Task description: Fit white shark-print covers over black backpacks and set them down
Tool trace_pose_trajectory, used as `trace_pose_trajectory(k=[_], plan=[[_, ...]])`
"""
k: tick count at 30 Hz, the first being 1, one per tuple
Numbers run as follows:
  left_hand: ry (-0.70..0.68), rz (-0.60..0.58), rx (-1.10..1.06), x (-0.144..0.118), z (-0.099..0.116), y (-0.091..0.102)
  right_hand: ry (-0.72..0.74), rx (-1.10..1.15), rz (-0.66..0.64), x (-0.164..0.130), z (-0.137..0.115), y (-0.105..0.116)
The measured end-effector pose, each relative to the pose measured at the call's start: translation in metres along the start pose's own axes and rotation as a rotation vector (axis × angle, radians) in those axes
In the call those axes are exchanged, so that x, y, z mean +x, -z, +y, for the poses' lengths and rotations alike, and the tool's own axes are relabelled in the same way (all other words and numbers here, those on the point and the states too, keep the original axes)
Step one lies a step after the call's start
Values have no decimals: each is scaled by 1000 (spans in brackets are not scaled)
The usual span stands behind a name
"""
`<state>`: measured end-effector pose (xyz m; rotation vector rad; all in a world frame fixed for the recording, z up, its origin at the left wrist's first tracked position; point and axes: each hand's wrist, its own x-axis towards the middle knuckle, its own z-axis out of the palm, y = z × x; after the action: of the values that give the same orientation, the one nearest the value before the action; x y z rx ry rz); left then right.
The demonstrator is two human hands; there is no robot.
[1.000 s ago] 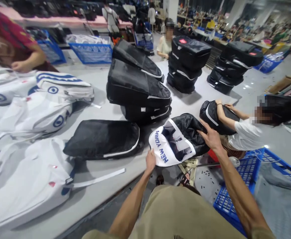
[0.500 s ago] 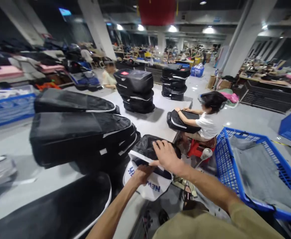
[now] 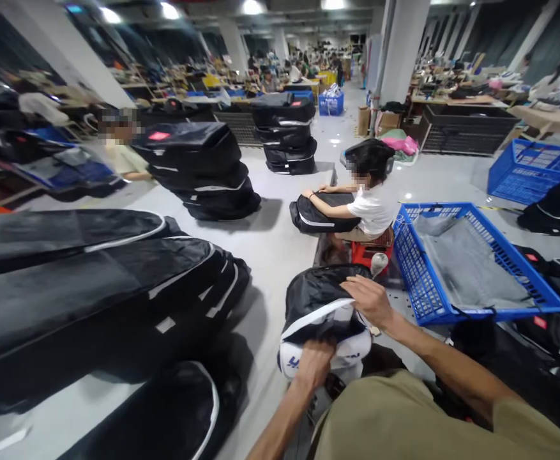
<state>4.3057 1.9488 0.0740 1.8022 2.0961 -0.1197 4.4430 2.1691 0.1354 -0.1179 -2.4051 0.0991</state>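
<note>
- The bag [image 3: 325, 313] is a black, shiny, crumpled thing with a thin white stripe across it and a white end with blue lettering. It sits at the near edge of the grey table [image 3: 280, 255], right in front of the person.
- Left hand [image 3: 314, 363] is clamped onto the white end, fingers curled into the fabric, so that part of the bag is bunched under the fist.
- Right hand [image 3: 370, 301] lies on top of the bag at its right side, just over the white stripe, fingers spread and pressing on it rather than wrapped round it. So the bag sits between both hands: left at the near bottom, right at the upper right.
- Left of it, touching or nearly so, a pile [image 3: 107, 294] of flat black bags with white trim.
- Right of the bag, off the table, a blue crate [image 3: 418, 281] with grey cloth inside.
- Further along the table edge a person [image 3: 373, 204] in a white top sits with both arms on another black bag [image 3: 318, 214].
- Behind that, two taller stacks [image 3: 198, 166] of black bags.
</note>
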Motion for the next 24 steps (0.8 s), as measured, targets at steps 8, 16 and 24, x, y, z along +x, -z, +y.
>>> trace_pose_trajectory(k=[8, 16, 24], plan=[[-418, 408, -173, 3, 77, 14, -220, -45, 114, -45, 0, 71], [-326, 975, -244, 66, 74, 50, -302, -176, 144, -103, 12, 115], [-467, 608, -452, 172, 76, 44, -594, -167, 98, -179, 74, 91]])
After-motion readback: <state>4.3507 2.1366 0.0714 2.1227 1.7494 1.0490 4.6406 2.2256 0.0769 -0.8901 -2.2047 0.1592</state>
